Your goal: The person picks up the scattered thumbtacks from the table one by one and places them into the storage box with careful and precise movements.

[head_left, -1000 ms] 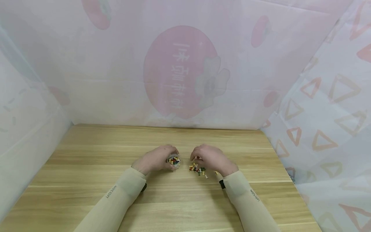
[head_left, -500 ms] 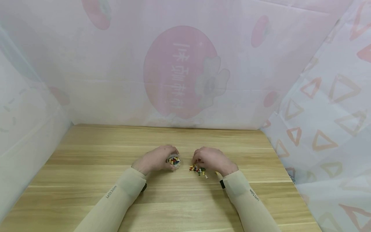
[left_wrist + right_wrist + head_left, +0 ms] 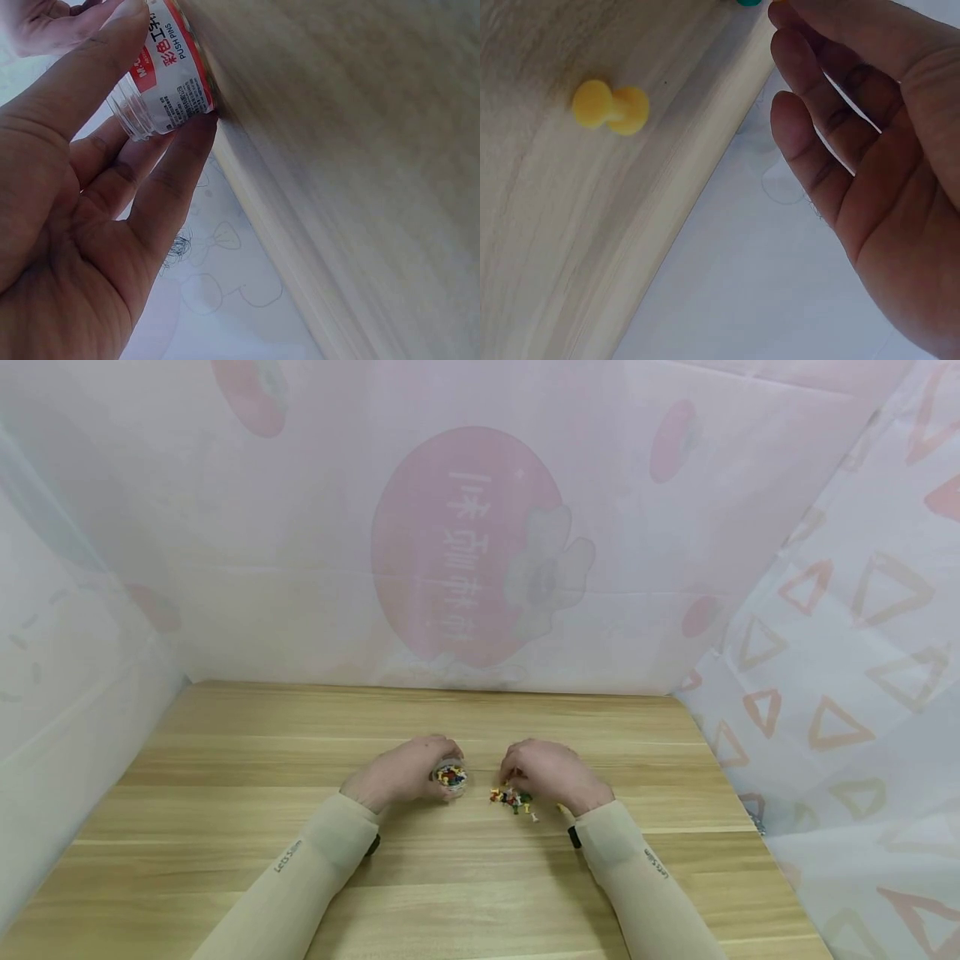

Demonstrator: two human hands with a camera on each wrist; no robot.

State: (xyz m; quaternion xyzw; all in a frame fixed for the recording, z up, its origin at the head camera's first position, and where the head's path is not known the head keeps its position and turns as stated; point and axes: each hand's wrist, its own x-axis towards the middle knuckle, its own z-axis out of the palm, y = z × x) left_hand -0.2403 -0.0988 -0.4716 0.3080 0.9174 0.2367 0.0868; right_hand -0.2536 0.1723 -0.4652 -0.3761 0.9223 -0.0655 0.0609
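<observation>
My left hand (image 3: 408,770) grips a small clear jar (image 3: 161,71) between thumb and fingers. Its label reads "PUSH PINS". In the head view the jar's open mouth shows many coloured push pins (image 3: 451,775) inside. To the right, a small pile of loose push pins (image 3: 512,797) in yellow, red, white, green and dark colours lies on the table. My right hand (image 3: 557,772) is bent down over the pile's far side. In the right wrist view its thumb and forefinger meet at the top edge, with a yellow-orange bit of a pin between them, mostly cut off.
A single yellow push pin (image 3: 611,109) lies apart from the pile, beneath my right hand. The wooden table (image 3: 450,893) ends at a pale printed cloth (image 3: 315,610) at the back. Another patterned cloth (image 3: 847,693) hangs at the right side.
My right hand has shifted slightly right and lower over the pile, then stayed nearly in place. The left hand and the jar have not moved.
</observation>
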